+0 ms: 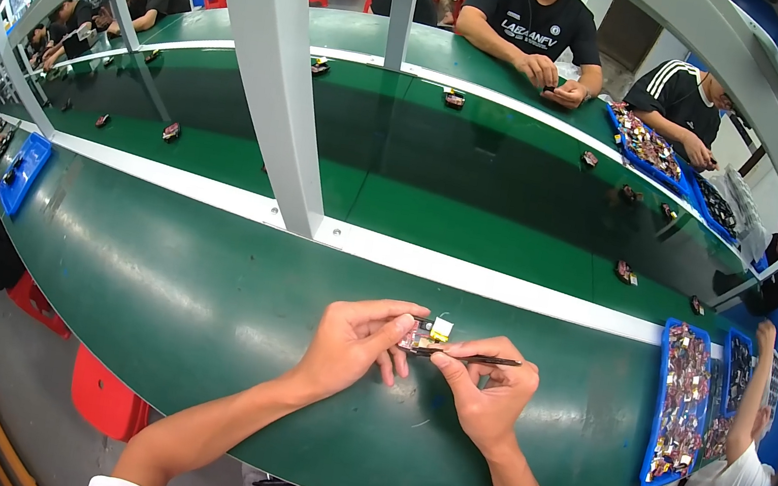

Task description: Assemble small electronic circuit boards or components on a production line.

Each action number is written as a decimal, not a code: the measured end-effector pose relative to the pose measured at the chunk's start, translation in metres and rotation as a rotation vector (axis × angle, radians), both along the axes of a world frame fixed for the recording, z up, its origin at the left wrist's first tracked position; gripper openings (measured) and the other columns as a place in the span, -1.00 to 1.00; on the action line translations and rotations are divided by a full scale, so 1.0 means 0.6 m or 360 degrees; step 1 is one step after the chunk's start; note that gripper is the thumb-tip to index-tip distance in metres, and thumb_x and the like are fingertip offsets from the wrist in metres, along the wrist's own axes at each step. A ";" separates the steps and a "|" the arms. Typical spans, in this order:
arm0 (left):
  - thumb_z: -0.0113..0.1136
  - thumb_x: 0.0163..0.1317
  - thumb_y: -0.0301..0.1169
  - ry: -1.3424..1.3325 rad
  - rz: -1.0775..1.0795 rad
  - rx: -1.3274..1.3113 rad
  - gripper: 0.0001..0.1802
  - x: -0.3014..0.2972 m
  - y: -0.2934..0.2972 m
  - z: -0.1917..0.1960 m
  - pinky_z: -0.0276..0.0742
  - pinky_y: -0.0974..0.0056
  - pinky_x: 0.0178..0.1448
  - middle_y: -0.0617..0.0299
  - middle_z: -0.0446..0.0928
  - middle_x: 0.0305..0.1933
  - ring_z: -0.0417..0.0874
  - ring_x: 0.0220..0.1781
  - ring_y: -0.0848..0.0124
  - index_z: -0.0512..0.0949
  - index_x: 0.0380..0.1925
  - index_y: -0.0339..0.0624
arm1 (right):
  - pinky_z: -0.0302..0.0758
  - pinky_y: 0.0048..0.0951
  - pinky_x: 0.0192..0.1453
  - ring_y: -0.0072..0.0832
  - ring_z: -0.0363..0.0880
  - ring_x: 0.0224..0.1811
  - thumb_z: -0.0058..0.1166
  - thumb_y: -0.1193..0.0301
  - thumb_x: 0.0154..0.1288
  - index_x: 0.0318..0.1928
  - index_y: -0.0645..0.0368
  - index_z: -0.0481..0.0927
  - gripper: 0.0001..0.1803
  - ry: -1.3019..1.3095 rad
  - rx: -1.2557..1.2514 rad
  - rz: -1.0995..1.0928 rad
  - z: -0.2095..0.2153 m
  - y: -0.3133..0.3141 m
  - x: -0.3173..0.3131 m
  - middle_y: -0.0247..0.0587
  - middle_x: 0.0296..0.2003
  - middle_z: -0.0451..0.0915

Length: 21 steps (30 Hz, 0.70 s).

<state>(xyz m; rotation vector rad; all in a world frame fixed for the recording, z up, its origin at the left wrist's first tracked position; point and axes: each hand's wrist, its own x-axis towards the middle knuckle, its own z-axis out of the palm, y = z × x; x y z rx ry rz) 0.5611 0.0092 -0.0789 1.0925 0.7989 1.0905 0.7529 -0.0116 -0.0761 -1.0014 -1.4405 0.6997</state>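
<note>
Over the green worktop (207,267), my left hand (345,344) pinches a small electronic assembly (417,336) between thumb and fingers. The piece is dark and reddish, with a white and yellow tab (441,329) sticking up from its far side. In my right hand (490,396) a slim black tool, which looks like tweezers (492,360), is gripped between thumb and fingers. It lies nearly level, its tip end reaching to the assembly. My fingers partly cover both the tip and the piece, so I cannot tell exactly where they touch.
Beyond a white rail (464,275) with a grey upright post (278,78), a dark green belt (399,175) carries several similar pieces. A blue tray (681,408) full of them stands at right; another blue tray (24,175) sits far left. Co-workers sit around. Red stools (104,397) stand below.
</note>
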 end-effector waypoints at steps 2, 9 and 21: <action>0.09 0.52 -0.40 0.0017 -0.0006 0.0004 -0.66 -0.001 0.001 -0.002 0.68 0.36 -0.49 -0.03 0.67 -0.22 0.73 -0.46 0.33 0.58 0.08 -0.52 | 0.11 -0.67 -0.61 -0.83 0.25 -0.71 0.47 0.61 0.10 -0.35 0.24 0.72 -0.86 -0.0021 -0.0013 0.0008 0.001 0.001 0.001 -0.35 -0.50 0.71; 0.09 0.51 -0.42 0.0033 -0.0004 -0.0009 -0.68 0.000 0.002 0.005 0.68 0.35 -0.50 -0.02 0.67 -0.23 0.74 -0.46 0.33 0.59 0.07 -0.50 | 0.09 -0.66 -0.61 -0.82 0.24 -0.72 0.47 0.62 0.09 -0.33 0.23 0.72 -0.84 -0.0121 0.0016 -0.0027 0.011 -0.001 0.003 -0.40 -0.57 0.65; 0.09 0.51 -0.44 0.0120 0.0093 0.0026 -0.68 0.000 0.002 -0.001 0.68 0.36 -0.49 -0.02 0.68 -0.22 0.73 -0.45 0.36 0.58 0.10 -0.49 | 0.20 -0.66 -0.65 -0.78 0.27 -0.78 0.43 0.66 0.07 -0.30 0.23 0.70 -0.82 -0.0219 0.0216 0.0035 0.009 -0.004 -0.005 -0.19 -0.33 0.80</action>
